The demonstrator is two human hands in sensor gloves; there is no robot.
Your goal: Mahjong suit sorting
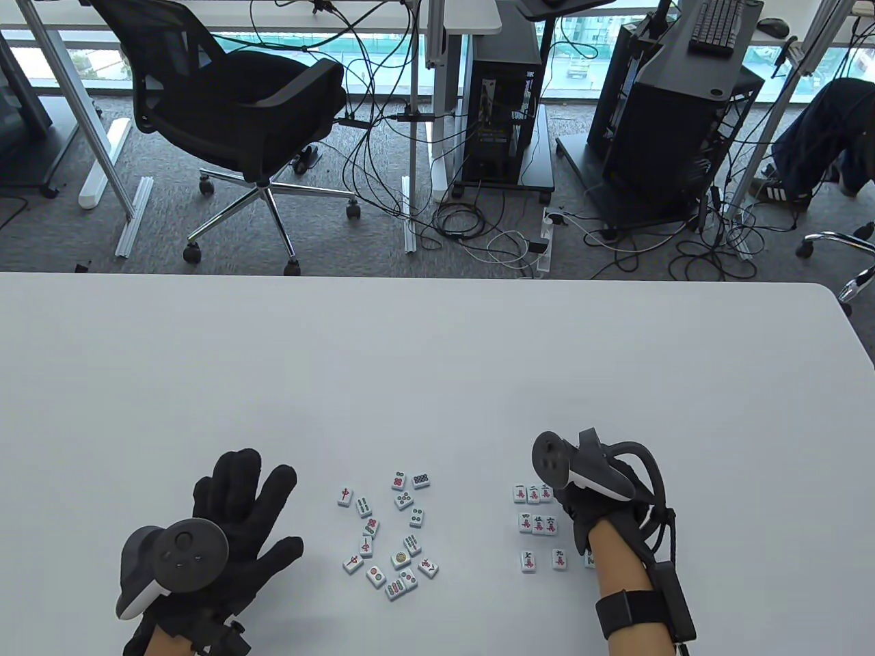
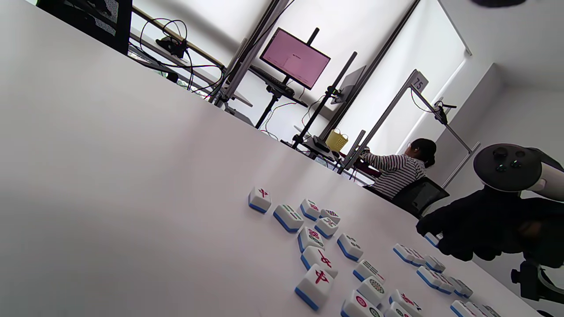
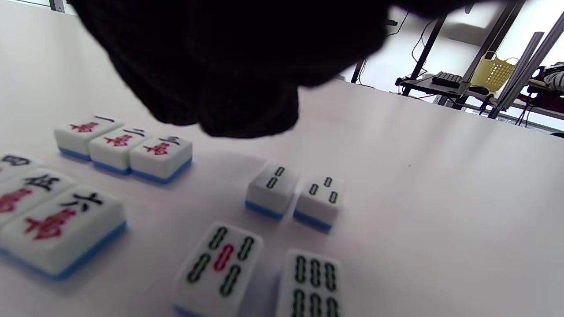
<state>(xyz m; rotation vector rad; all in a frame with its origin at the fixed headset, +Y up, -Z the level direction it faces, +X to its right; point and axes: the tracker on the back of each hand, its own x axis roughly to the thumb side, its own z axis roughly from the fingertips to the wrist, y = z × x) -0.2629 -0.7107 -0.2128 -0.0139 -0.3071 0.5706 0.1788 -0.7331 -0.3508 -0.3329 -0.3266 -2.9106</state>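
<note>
Near the white tabletop's (image 1: 437, 355) front edge, my right hand (image 1: 593, 507) is hovering over sorted white blue-backed character tiles (image 1: 534, 523); I cannot tell whether it is gripping anything. My left hand (image 1: 225, 519) is lying spread, empty, beside the unsorted tiles (image 1: 389, 536). Advisably, I am placing each tile face-up, squarely against its row.

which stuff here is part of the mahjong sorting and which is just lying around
Part of the job:
- loose mixed tiles in the middle
- sorted character tiles in rows
- bamboo tiles under the right hand
- left hand, flat on the table

Just lying about:
- office chair
- floor cables
- computer towers
</note>
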